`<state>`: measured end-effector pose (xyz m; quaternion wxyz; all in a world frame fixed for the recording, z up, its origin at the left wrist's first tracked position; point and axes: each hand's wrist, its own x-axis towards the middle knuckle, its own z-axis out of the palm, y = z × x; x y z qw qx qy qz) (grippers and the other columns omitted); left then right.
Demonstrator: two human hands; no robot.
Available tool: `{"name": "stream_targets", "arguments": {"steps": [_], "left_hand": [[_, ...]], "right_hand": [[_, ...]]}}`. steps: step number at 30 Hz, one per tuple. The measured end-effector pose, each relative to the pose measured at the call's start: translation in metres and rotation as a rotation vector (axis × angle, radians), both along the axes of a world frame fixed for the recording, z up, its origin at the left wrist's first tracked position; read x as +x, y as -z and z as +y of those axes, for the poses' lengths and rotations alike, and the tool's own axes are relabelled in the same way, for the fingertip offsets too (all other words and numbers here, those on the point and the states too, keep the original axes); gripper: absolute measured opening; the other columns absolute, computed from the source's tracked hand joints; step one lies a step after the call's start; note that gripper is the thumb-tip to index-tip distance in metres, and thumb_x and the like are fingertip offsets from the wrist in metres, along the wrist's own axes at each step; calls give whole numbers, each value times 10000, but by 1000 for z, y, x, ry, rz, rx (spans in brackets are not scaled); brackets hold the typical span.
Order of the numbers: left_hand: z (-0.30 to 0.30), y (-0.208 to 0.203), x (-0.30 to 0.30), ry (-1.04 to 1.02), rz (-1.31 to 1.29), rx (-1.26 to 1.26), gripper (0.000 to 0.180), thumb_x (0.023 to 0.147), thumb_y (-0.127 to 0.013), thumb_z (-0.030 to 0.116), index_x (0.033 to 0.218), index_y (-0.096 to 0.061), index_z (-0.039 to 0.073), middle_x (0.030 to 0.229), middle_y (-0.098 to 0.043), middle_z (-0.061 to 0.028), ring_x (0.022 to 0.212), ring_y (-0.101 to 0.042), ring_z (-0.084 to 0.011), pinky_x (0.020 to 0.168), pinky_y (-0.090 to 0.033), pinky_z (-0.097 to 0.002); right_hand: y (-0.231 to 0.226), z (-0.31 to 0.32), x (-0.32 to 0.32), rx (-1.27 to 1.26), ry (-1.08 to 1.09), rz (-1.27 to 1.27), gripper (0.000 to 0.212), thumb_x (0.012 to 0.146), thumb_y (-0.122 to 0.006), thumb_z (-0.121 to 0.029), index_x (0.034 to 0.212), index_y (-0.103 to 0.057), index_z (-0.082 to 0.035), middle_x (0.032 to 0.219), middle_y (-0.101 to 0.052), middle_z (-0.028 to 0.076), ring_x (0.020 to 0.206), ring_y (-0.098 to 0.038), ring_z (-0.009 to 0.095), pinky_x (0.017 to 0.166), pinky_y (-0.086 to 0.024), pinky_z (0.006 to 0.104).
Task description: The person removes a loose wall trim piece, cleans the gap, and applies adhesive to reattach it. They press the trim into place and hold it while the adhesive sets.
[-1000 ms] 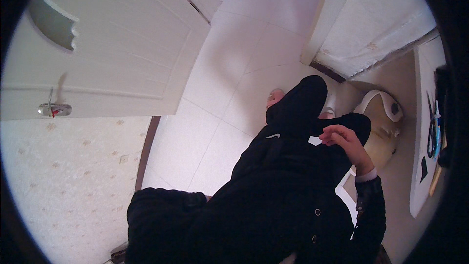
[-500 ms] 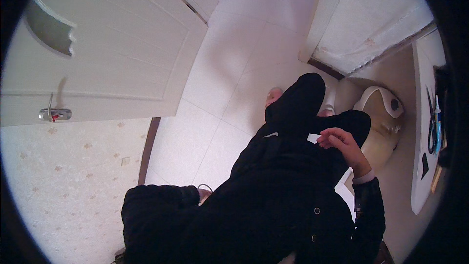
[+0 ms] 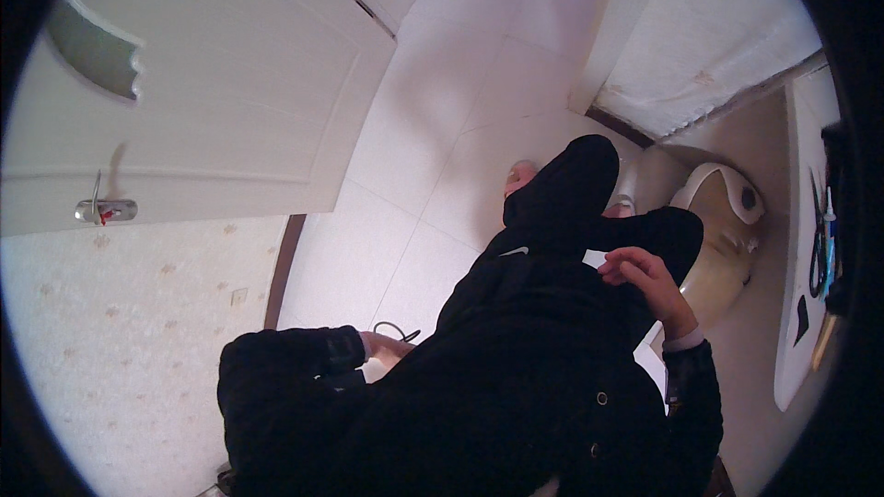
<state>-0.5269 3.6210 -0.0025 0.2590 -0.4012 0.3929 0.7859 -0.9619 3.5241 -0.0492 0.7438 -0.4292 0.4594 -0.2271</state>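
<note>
My right hand point(image 3: 649, 283) is loosely curled over my dark-trousered thigh, its thumb and fingers apart and nothing seen in it. Just beyond its fingertips shows a white flat patch point(image 3: 596, 259), mostly covered by my dark clothes. My left hand point(image 3: 382, 348) comes out of a black sleeve at my left side. Its fingers are hidden behind my dark jacket. Close by the left hand, a thin dark cord loop point(image 3: 398, 326) stands out against the floor; whether the hand grips it I cannot make out.
A cream door point(image 3: 212, 83) with a metal handle point(image 3: 106, 212) stands at the left, above patterned wallpaper point(image 3: 138, 340). White tiles point(image 3: 405, 184) cover the floor. At right are a beige-and-white rounded basin-like object point(image 3: 714, 248) and a white shelf point(image 3: 794, 350) with narrow tools.
My left hand has come farther out of the sleeve's cover, moving slightly up, and more of the cord loop shows. My right hand has hardly moved. The view has shifted slightly.
</note>
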Motion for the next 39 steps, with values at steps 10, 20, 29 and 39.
{"name": "stream_targets", "arguments": {"steps": [10,20,29,39], "left_hand": [[5,38,22,587,423,-876,306,893,-614,101,1171,-608,-26,1279,-546,-200,1137,-579,-333,914,-555,-373],[12,47,43,550,126,-1746,358,845,-713,239,1181,-616,313,1380,-475,7,1338,-345,-206,1133,-204,-430],[-26,57,48,206,100,-529,426,771,-799,252,1147,-643,127,1206,-602,-63,917,-629,-231,803,-498,-368],[-332,-63,41,-571,381,-1350,397,941,-626,327,1272,-588,109,1184,-634,-54,1083,-601,-162,960,-489,-315]], "right_hand": [[8,4,14,53,-44,15,292,982,-520,-217,1199,-599,-38,1107,-664,136,1011,-645,209,908,-513,352],[17,2,24,78,-16,42,303,962,-538,-242,1180,-606,-42,1092,-668,120,987,-632,194,912,-485,336],[17,-9,25,81,-47,63,304,958,-536,-236,1175,-606,-37,1091,-662,129,998,-632,199,929,-490,345],[-73,-58,-9,-354,49,256,326,967,-563,-287,1164,-599,-30,1036,-654,69,968,-595,167,907,-449,309]]}}
